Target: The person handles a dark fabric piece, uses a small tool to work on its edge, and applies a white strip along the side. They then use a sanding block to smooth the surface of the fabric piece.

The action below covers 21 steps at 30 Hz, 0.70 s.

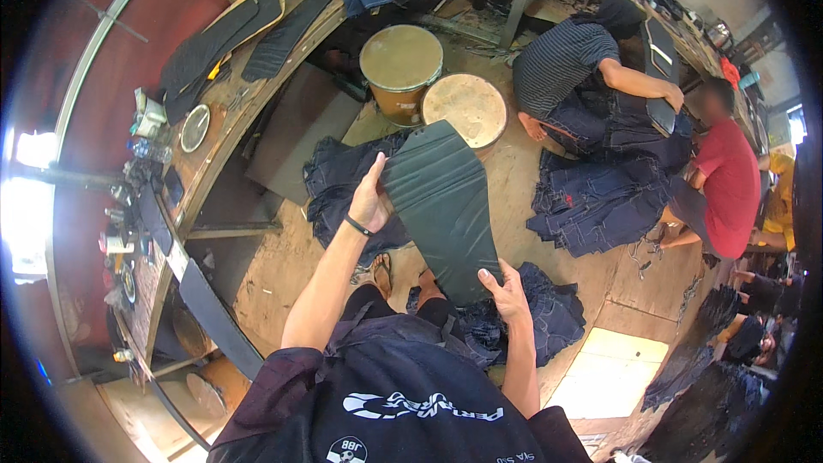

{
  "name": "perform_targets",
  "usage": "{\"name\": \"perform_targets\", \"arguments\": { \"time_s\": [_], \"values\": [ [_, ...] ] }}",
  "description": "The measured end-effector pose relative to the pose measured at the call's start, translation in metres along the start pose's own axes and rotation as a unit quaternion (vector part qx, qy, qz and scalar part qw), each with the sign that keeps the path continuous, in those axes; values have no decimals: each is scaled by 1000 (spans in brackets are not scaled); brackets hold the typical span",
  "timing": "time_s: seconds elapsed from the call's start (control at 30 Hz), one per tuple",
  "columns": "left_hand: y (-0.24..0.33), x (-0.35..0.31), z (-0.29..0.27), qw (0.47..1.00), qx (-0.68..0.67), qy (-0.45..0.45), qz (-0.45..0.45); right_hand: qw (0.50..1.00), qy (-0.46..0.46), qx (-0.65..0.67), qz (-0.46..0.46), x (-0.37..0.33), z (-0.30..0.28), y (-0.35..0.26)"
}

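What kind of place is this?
Probably a small jeans workshop. Piles of denim lie on the floor, both hands, left and right, hold a dark leg-shaped board, and more boards rest on the workbench.

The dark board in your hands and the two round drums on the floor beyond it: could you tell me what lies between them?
In the head view, bare floor only: the dark board's top edge nearly meets the nearer drum.

Dark shirt w/ white logo print, short sleeves, black wristband (358,226), sandals.
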<state>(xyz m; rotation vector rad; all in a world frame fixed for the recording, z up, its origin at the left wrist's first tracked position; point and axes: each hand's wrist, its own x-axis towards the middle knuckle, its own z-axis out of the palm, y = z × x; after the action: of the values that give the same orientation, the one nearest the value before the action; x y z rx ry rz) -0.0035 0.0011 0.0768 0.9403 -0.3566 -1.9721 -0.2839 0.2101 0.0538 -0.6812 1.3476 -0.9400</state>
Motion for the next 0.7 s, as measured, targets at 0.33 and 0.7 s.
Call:
{"name": "perform_targets", "arguments": {
  "time_s": [0.33,0.7],
  "values": [
    [73,-89,-44,764,597,-76,232,993,-87,-67,52,-21,45,9],
    [111,-315,-261,665,594,259,371,975,-105,-187,-53,-88,303,85]
  ]
}}
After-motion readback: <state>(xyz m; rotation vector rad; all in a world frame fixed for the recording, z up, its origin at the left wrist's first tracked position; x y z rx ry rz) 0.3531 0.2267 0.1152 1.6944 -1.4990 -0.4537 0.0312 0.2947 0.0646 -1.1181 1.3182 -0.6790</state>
